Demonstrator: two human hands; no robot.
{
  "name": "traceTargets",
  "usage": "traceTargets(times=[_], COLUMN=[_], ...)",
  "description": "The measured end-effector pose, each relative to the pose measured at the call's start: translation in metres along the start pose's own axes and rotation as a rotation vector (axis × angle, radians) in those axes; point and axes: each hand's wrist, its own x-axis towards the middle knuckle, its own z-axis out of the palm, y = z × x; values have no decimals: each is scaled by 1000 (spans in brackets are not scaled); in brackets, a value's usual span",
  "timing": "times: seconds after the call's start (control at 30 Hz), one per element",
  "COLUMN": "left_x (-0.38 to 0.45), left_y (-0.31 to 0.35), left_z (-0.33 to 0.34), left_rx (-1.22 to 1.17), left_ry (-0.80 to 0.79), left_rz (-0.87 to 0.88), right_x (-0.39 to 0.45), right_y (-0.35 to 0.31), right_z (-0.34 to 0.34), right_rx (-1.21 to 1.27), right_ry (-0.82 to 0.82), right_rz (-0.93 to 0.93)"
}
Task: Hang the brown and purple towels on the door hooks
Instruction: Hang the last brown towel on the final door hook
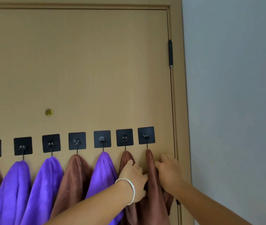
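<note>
Seven hooks, seven towels on the door

Seven black hook pads run in a row across the tan door (80, 70), each carrying a towel by a thin loop. My landmark is the rightmost hook (146, 135), nearest the hinge (170, 52). Straight below it hangs the last brown towel (153, 184), bunched narrow. My left hand (133, 176), silver bracelet (131, 190) at the wrist, grips that towel's left edge, fingers curled into the cloth. My right hand (169, 172) presses its right edge, fingers together against the fabric and door. Left of the landmark come another brown towel (126, 158), a purple towel (103, 172), a brown one, two purple, and a brown one at the frame's edge.
</note>
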Motion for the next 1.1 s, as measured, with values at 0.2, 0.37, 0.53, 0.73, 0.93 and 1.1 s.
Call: traceTargets(times=[0.2,0.37,0.53,0.73,0.93,1.1], left_x=[-7,-15,-38,-46,-76,-116], left_y=[20,34,22,28,11,-28], left_z=[10,23,34,27,50,70], left_rx=[105,91,-59,157,-35,-229], left_ry=[-54,-71,99,-62,128,301], left_rz=[-27,-36,51,148,102,-74], right_x=[-9,-26,-14,-1,0,3], right_y=[-6,-14,-13,-57,-60,-57], right_z=[-2,9,-10,-8,18,35], right_rx=[334,371,445,187,114,144], right_ry=[32,-6,334,344,348,372], right_rz=[157,179,139,-300,-390,-408])
